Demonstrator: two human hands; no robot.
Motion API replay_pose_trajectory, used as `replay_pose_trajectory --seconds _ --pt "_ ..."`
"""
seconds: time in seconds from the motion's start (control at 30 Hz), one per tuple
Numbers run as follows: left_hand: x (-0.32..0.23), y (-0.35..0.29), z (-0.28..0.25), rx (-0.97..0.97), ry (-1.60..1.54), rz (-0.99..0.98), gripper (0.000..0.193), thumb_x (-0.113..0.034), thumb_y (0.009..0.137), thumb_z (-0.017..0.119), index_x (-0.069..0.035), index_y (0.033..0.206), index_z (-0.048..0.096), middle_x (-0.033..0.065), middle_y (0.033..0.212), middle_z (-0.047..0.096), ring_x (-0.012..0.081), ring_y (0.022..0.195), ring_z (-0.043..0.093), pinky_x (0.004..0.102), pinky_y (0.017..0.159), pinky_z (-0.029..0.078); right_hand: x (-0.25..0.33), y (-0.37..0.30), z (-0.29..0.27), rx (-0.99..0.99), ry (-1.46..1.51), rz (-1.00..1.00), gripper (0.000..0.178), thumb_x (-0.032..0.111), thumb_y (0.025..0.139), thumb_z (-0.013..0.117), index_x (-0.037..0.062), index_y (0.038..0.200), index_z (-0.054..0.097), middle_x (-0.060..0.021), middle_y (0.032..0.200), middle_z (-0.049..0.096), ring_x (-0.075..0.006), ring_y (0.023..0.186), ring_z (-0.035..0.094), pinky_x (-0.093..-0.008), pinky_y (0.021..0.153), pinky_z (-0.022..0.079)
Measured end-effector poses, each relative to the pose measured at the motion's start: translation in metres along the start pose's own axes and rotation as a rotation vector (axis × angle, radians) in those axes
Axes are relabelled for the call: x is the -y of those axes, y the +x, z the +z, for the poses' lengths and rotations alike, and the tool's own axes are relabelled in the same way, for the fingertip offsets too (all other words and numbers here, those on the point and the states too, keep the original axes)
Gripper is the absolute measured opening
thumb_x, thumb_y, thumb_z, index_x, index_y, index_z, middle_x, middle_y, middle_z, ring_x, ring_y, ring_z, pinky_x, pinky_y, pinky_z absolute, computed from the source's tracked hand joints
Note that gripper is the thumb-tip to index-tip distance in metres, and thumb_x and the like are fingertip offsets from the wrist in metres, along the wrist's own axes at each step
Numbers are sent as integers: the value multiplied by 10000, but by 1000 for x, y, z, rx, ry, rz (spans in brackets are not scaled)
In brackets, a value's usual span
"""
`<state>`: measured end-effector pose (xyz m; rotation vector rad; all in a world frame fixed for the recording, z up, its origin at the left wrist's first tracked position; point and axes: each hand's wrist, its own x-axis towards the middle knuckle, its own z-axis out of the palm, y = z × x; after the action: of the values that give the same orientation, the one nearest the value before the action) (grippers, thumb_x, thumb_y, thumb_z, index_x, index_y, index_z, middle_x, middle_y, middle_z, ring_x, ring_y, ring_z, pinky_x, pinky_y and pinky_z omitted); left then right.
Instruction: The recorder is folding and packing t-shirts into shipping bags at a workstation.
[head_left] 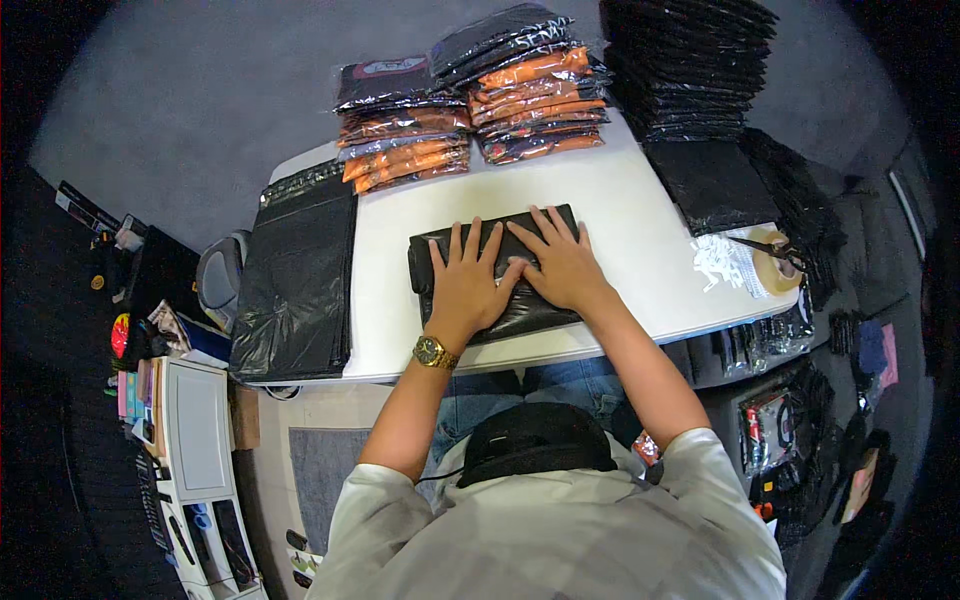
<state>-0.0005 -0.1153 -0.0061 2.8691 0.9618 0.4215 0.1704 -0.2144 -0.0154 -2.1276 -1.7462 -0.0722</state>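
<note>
A black plastic mailing bag (530, 318), folded into a flat packet, lies on the white table near its front edge. My left hand (468, 280) presses flat on the packet's left half, fingers spread. Beside it my right hand (562, 262) lies flat on the right half, fingers also spread. The two thumbs meet near the middle of the packet. A gold wristwatch (432, 351) is on my left wrist. What is inside the packet is hidden.
Black mailing bags (295, 280) lie stacked at the table's left. Clear-bagged orange and dark garments (405, 165) are piled at the back. Tall black packets (685, 70) stand back right. Scissors (775, 250) and a tape roll (775, 272) sit at the right edge by white paper slips (722, 262).
</note>
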Motion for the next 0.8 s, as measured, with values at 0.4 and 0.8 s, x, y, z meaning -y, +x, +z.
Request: replay_pose_trajectory --seconds 0.4,0.8 --pt "21 -9 -11 98 9 -179 807 -655 1068 448 -167 1700 328 148 1772 262 423 1636 190 679 1286 120 -24 -13 -7 119 -43 157 724 665 1065 459 308 1687 357 -151 1775 245 -396 1634 220 -609 1310 159" --pt "48 -41 -26 -185 -315 -357 601 -268 980 720 21 1487 574 269 1440 632 419 1390 548 521 1172 404 -47 -33 -17 -323 570 260 461 204 937 792 37 1348 670 -205 1318 643 -348 1158 660 -441 1042 522"
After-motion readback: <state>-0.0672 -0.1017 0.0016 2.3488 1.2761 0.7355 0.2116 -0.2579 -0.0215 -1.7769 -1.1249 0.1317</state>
